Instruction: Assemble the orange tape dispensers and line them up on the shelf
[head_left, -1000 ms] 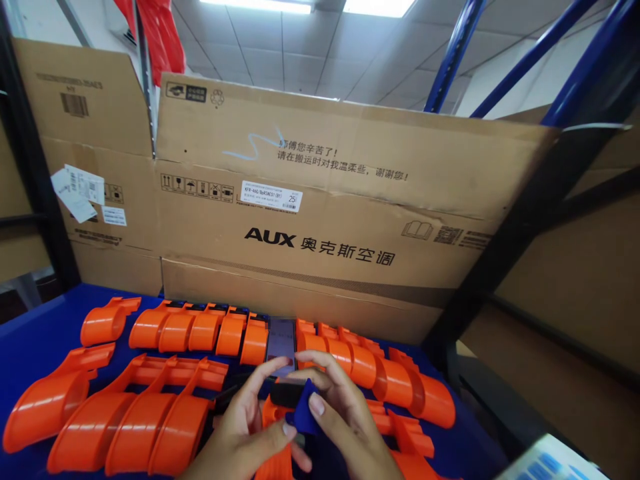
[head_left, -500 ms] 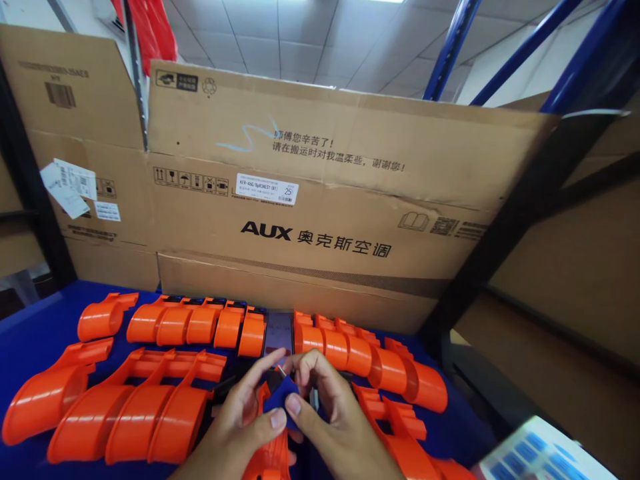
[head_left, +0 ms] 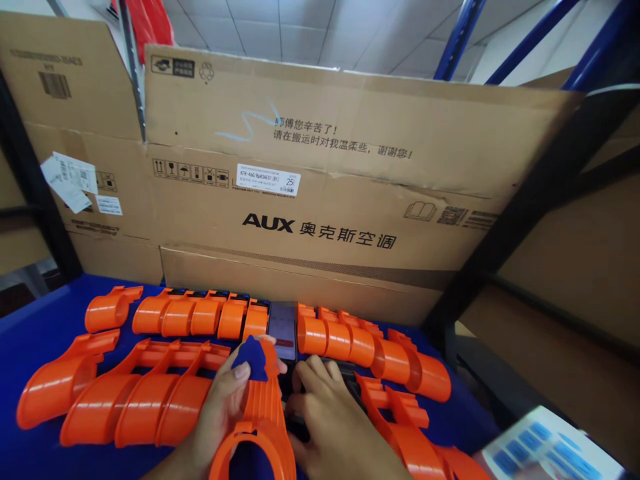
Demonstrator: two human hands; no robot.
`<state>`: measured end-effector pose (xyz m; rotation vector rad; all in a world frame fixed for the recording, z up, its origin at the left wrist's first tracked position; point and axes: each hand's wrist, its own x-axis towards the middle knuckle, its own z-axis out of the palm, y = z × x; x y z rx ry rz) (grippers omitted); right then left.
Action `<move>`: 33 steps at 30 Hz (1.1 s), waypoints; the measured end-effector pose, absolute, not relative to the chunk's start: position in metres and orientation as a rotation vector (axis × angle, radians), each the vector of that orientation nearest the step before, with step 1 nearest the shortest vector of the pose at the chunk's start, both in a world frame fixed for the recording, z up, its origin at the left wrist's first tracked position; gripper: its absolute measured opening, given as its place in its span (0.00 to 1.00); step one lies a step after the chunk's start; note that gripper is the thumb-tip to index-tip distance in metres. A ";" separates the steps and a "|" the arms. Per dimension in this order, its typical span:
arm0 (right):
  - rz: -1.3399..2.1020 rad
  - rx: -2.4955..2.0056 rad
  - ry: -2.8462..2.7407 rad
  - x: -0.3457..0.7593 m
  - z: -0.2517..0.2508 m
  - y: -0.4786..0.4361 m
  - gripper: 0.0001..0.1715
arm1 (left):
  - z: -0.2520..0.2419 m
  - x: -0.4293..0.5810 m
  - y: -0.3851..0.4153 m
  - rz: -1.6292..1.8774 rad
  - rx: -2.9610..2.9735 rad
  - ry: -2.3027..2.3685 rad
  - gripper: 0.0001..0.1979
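Observation:
My left hand (head_left: 220, 403) is closed around an orange plastic part (head_left: 265, 407) with a ring-shaped end toward me. A small dark blue piece (head_left: 251, 360) sits at the part's upper end, under my left thumb. Just to the right, my right hand (head_left: 325, 407) points down with its fingers curled among black pieces (head_left: 345, 370). Its fingertips are hidden, so what they grip cannot be made out. Beyond my hands a phone-like flat device (head_left: 283, 327) stands between the back rows of orange parts.
Similar orange parts stand in rows on the blue surface (head_left: 30, 327), at left (head_left: 95, 413), back left (head_left: 177, 317), back right (head_left: 337, 339) and front right (head_left: 407, 437). A large cardboard sheet (head_left: 320, 200) rises behind. A white-and-blue box (head_left: 550, 443) lies at front right.
My hands have parted. The orange part has swung up into clearer view in my left hand, while my right hand has let go of it and moved down to the black pieces.

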<state>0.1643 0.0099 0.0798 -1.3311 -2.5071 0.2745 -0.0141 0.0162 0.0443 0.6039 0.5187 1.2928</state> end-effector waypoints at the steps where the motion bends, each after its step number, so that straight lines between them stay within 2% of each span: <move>1: 0.270 -1.342 -2.517 0.163 0.078 0.010 0.04 | 0.044 -0.014 0.016 1.297 0.593 0.519 0.29; 4: 0.255 -1.379 -2.496 0.163 0.077 0.012 0.08 | 0.045 -0.014 0.015 1.296 0.549 0.483 0.23; 9: 0.296 -1.419 -2.352 0.167 0.079 0.016 0.06 | 0.048 -0.012 0.015 1.319 0.508 0.449 0.19; 17: 0.267 -1.402 -1.926 0.179 0.084 0.031 0.07 | 0.043 -0.012 0.020 1.304 0.536 0.408 0.20; 21: 0.494 -1.304 -1.664 0.183 0.087 0.035 0.08 | 0.049 -0.016 0.016 1.159 0.758 0.424 0.22; 24: 0.732 -1.200 -1.536 0.180 0.090 0.032 0.13 | 0.053 -0.016 0.014 1.150 0.930 0.477 0.22; 27: 0.881 -1.104 -1.519 0.175 0.092 0.027 0.18 | 0.050 -0.013 0.015 1.137 0.815 0.422 0.22; 33: 1.018 -1.062 -1.631 0.172 0.081 0.019 0.14 | 0.038 -0.012 0.027 1.164 0.558 0.331 0.26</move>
